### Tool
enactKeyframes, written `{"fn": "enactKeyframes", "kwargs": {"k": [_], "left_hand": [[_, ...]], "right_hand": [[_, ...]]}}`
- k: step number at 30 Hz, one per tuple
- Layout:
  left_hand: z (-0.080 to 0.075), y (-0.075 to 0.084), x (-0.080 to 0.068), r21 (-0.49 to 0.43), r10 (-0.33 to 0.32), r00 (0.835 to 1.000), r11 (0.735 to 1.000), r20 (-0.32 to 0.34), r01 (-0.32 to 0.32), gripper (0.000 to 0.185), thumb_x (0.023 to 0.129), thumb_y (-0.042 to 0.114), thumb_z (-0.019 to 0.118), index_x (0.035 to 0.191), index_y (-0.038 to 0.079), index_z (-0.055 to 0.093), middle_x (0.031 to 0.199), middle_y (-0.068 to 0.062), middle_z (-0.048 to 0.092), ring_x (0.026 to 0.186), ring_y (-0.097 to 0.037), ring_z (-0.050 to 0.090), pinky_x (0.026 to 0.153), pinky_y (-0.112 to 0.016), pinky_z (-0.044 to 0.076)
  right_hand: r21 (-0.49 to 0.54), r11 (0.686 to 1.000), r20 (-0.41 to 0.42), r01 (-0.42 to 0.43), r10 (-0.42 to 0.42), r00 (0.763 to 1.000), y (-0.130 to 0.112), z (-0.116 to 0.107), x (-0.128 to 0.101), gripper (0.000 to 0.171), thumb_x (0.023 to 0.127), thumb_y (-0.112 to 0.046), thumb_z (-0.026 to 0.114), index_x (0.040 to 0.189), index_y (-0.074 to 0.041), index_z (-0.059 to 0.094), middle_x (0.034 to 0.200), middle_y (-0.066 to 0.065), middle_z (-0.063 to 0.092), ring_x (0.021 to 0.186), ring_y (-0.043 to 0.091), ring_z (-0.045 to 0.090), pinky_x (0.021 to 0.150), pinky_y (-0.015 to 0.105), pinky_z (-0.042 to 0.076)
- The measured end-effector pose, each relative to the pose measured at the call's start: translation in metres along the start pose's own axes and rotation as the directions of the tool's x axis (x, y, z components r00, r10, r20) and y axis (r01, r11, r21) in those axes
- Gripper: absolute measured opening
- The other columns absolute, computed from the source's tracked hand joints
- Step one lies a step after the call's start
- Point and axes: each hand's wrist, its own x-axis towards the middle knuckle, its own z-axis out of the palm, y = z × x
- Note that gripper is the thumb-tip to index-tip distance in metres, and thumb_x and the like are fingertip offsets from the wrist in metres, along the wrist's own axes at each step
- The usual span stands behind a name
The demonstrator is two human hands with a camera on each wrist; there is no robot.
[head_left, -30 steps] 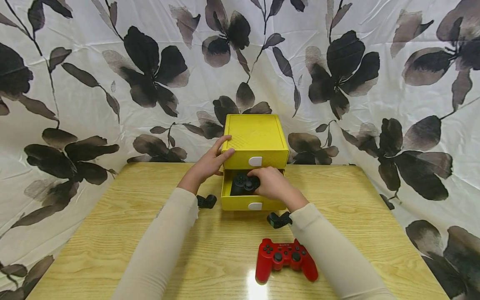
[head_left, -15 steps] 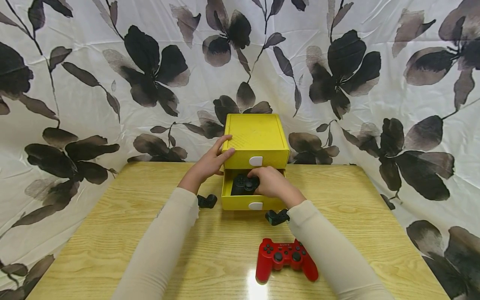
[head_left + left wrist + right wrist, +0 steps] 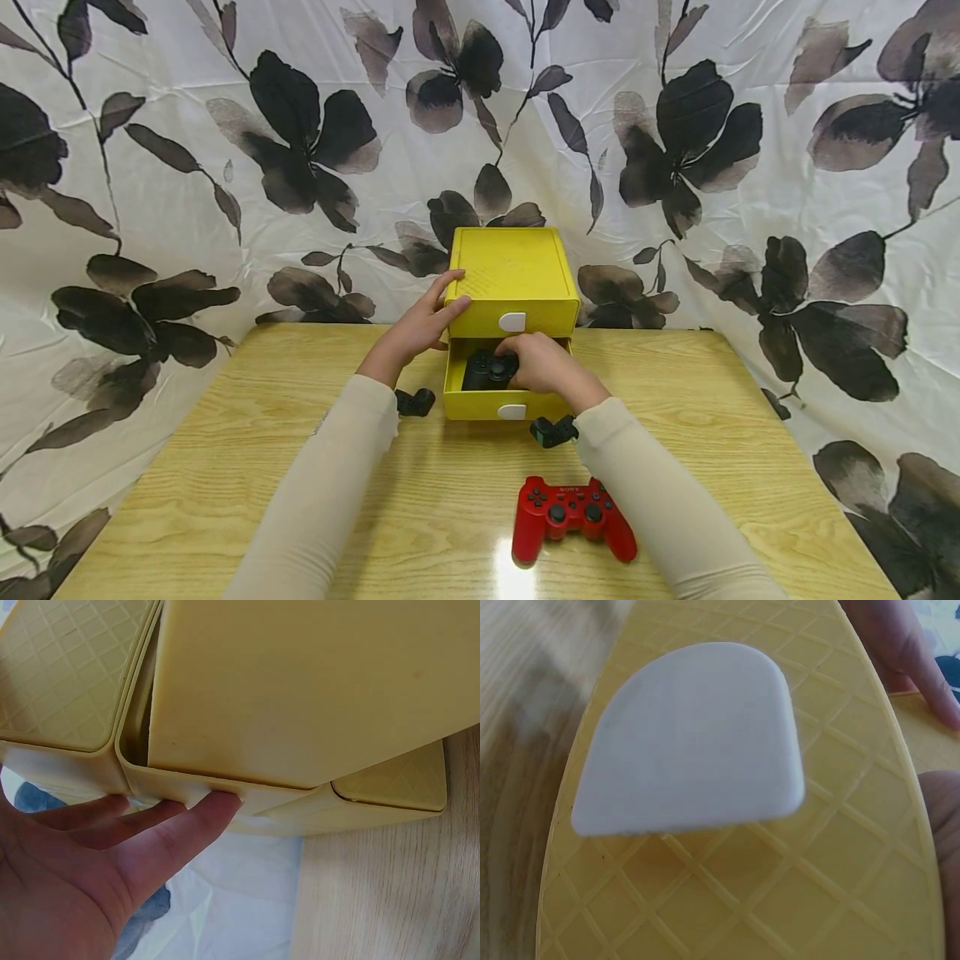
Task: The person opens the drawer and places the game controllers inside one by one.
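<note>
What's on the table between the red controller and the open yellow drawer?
In the head view, only bare wooden table lies between the red controller and the drawer, apart from the small black wrist camera under the right forearm.

Yellow plastic drawer box (image 3: 512, 279) w/ matt, diamond-embossed faces & smooth white tab (image 3: 690, 739); table (image 3: 225, 467) glossy wood-grain laminate; red controller (image 3: 572, 517) shiny plastic, black controller (image 3: 487, 369) matt; backdrop (image 3: 225, 125) creased printed cloth
</note>
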Motion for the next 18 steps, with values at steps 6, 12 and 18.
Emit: {"fn": "enactKeyframes", "kwargs": {"k": [6, 12, 18], "left_hand": [[0.001, -0.006, 0.004, 0.018, 0.027, 0.999, 0.999, -0.024, -0.026, 0.061, 0.090, 0.065, 0.049, 0.144, 0.055, 0.021, 0.156, -0.014, 0.032, 0.133, -0.040, 0.045, 0.086, -0.063, 0.051], [0.001, -0.006, 0.003, 0.014, 0.027, 0.999, 1.000, -0.030, -0.027, 0.063, 0.088, 0.067, 0.050, 0.143, 0.055, 0.022, 0.155, -0.014, 0.033, 0.133, -0.039, 0.045, 0.086, -0.063, 0.051], [0.001, -0.006, 0.003, 0.021, 0.014, 0.999, 1.000, -0.029, -0.014, 0.064, 0.087, 0.069, 0.051, 0.142, 0.057, 0.022, 0.156, -0.013, 0.032, 0.134, -0.039, 0.045, 0.087, -0.063, 0.051]], "right_hand": [[0.023, 1.000, 0.019, -0.008, 0.007, 1.000, 0.001, -0.002, -0.002, 0.049, 0.080, -0.011, 0.078, 0.127, -0.013, 0.064, 0.126, 0.006, 0.065, 0.118, 0.027, 0.059, 0.100, 0.042, 0.048], [0.061, 0.998, 0.002, 0.006, -0.006, 1.000, 0.002, -0.007, -0.008, 0.048, 0.081, -0.016, 0.078, 0.127, -0.013, 0.064, 0.128, 0.005, 0.065, 0.121, 0.026, 0.057, 0.102, 0.043, 0.047], [0.096, 0.995, -0.023, 0.011, -0.008, 1.000, 0.005, -0.009, -0.014, 0.047, 0.085, -0.023, 0.075, 0.129, -0.012, 0.062, 0.130, 0.005, 0.063, 0.123, 0.024, 0.057, 0.104, 0.042, 0.045]]}}
